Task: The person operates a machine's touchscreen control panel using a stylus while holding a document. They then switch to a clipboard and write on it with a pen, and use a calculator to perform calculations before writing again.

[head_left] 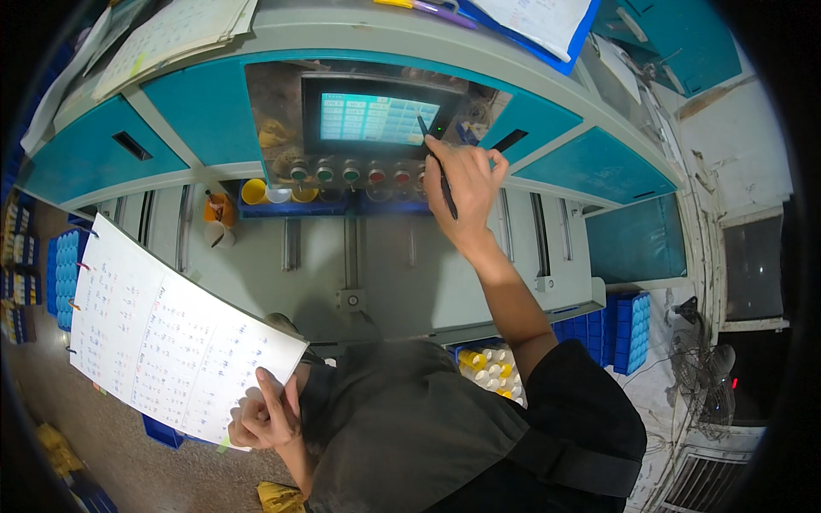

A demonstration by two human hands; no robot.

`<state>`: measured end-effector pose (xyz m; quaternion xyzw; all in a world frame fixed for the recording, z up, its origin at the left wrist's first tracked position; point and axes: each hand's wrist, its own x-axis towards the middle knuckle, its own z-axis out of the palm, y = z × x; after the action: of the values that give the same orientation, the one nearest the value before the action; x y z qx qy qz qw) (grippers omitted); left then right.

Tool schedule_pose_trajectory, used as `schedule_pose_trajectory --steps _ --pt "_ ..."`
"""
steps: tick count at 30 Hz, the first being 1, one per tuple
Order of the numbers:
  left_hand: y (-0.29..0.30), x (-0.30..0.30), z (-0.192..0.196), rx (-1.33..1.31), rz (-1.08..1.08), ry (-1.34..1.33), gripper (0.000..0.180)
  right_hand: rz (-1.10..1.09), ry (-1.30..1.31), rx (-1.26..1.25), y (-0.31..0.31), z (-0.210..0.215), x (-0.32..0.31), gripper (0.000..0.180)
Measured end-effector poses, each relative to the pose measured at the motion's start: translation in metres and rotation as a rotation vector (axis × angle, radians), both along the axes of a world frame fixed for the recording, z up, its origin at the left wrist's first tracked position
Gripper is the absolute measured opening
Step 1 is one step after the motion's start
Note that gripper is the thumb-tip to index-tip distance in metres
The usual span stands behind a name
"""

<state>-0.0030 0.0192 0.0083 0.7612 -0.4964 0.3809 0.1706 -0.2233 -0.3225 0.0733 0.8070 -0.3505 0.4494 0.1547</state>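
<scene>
My left hand grips the lower right corner of a ring-bound notebook, index finger lying on the page. Rows of handwriting in columns fill the white sheet, which tilts at the lower left. My right hand is closed round a slim black pen. Its upper end points at the right part of a lit touchscreen showing a blue-green grid; whether it touches the glass I cannot tell. Below the screen runs a row of round push buttons, green at left and red at right, partly behind my right hand.
Teal machine panels flank the screen. Under it, cups stand in a blue tray, near an orange container. Metal rails cross the pale machine bed. Papers and a blue clipboard lie on top. A fan stands right.
</scene>
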Motion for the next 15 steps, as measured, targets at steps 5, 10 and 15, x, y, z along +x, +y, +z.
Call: schedule_pose_trajectory --steps 5,10,15 --pt "0.000 0.000 0.001 -0.005 -0.005 0.007 0.058 0.017 0.039 0.063 0.007 -0.008 -0.008 0.030" --pt "0.000 0.000 0.002 0.000 -0.022 0.002 0.056 0.000 0.080 0.101 0.013 -0.013 -0.011 0.029" --pt "-0.003 -0.001 0.006 -0.010 -0.019 -0.009 0.055 0.035 0.053 0.036 0.012 0.000 -0.001 0.031"
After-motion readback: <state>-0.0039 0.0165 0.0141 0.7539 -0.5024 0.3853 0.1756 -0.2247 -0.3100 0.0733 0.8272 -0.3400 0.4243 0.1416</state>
